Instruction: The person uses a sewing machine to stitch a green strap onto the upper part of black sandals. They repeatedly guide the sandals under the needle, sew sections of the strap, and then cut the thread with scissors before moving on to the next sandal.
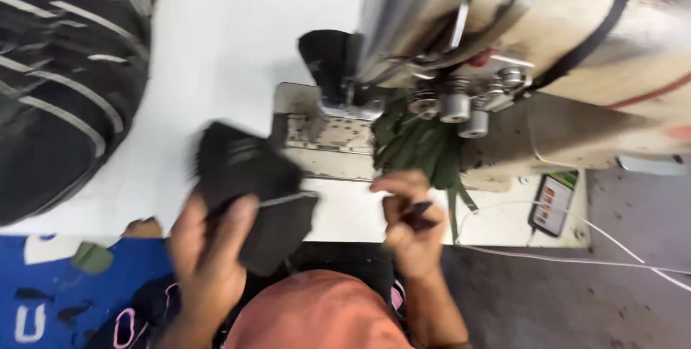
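A big white table (pixel 223 39), bright with light, under a large beige sewing machine (pixel 576 39). Left of the machine, a heap of black cloth with pale stripes (pixel 65 75). Right of the machine, a phone with a lit screen (pixel 554 201) and a thin white cord (pixel 612 245). Below that, grey dusty floor (pixel 576 306). Far left and low, something blue (pixel 50 291).

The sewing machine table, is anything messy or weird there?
A phone lies at the white table's front edge, its white cable trailing off the side. Dark green strips hang bunched under the sewing machine.
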